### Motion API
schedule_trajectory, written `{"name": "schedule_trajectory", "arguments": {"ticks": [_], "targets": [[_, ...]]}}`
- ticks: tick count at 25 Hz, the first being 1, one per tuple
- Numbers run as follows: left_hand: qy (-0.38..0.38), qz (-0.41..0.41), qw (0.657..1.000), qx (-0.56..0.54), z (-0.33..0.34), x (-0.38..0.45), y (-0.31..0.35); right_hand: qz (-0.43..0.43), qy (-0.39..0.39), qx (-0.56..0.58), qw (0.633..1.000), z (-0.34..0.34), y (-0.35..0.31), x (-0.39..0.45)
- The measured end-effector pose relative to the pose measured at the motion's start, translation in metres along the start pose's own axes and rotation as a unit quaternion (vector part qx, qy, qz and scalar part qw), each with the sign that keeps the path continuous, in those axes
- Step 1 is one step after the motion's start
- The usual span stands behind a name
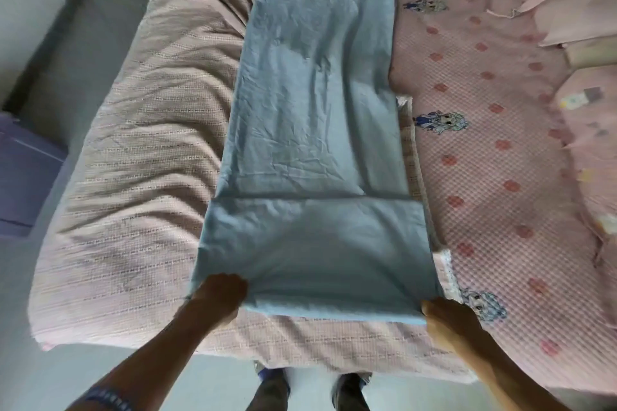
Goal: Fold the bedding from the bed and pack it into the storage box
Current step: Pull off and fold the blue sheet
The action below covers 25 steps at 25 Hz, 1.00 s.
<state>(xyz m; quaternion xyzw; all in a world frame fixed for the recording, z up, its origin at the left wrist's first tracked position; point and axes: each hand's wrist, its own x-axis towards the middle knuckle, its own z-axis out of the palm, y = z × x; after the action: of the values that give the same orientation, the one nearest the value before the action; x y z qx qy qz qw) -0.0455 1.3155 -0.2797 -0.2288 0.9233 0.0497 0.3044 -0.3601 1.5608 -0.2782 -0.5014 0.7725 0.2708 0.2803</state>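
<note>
- The bed (500,177) takes up nearly the whole view. Its right side shows a pink quilted mattress cover with red dots and little cartoon figures, grid-stitched and fairly flat.
- On the left side lies a big pinkish-beige woven blanket (133,150), puffy, with a ribbed texture and deep folds near the far end. I'd say it hasn't been folded yet, so that's a big chunk of the job left.
- On top of it, running away from me, is the light blue cotton sheet (310,93). It's thin and creased and already down to a long narrow strip, with a crosswise fold line near my end. My guess is it needs another fold or two before it's box-sized.
- Far right there's a loose pile of pale pink bedding (567,10), crumpled, not dealt with as far as I can tell.
- At the left edge is something purple (23,177), blocky. It could be the storage box but I can't tell, and nothing looks packed yet.
- My left hand (220,294) has its grip curled around the near left corner of the blue sheet.
- My right hand (447,317) pinches the near right corner, fingers closed on the fabric edge.
</note>
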Motion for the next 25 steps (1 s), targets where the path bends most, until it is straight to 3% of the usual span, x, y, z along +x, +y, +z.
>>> {"name": "schedule_trajectory", "arguments": {"ticks": [2, 4, 6, 9, 13, 16, 20, 24, 25], "targets": [[-0.223, -0.023, 0.974, 0.003, -0.021, -0.035, 0.023, -0.017, -0.082, 0.029, 0.996, -0.017, 0.004, -0.045], [-0.298, -0.016, 0.955, -0.009, -0.041, -0.063, 0.038, -0.017, -0.142, 0.058, 0.988, -0.034, 0.011, -0.075], [-0.326, -0.024, 0.944, -0.04, -0.051, -0.073, 0.035, -0.006, -0.167, 0.069, 0.984, -0.05, 0.02, -0.086], [-0.219, -0.112, 0.965, -0.087, -0.075, -0.061, -0.007, 0.013, -0.13, 0.092, 0.987, -0.084, 0.033, -0.061], [-0.029, -0.205, 0.967, -0.149, -0.117, -0.03, -0.073, 0.059, 0.077, 0.196, 0.976, -0.146, 0.066, 0.005], [0.073, -0.253, 0.937, -0.229, -0.124, 0.002, -0.115, 0.079, 0.176, 0.344, 0.919, -0.178, 0.07, 0.055], [0.167, -0.291, 0.885, -0.321, -0.103, 0.075, -0.16, 0.086, 0.277, 0.446, 0.847, -0.186, 0.06, 0.163], [0.238, -0.286, 0.867, -0.331, -0.082, 0.153, -0.205, 0.089, 0.35, 0.457, 0.813, -0.19, 0.064, 0.255], [0.255, -0.296, 0.841, -0.374, -0.077, 0.168, -0.214, 0.099, 0.351, 0.461, 0.809, -0.19, 0.064, 0.271]]}}
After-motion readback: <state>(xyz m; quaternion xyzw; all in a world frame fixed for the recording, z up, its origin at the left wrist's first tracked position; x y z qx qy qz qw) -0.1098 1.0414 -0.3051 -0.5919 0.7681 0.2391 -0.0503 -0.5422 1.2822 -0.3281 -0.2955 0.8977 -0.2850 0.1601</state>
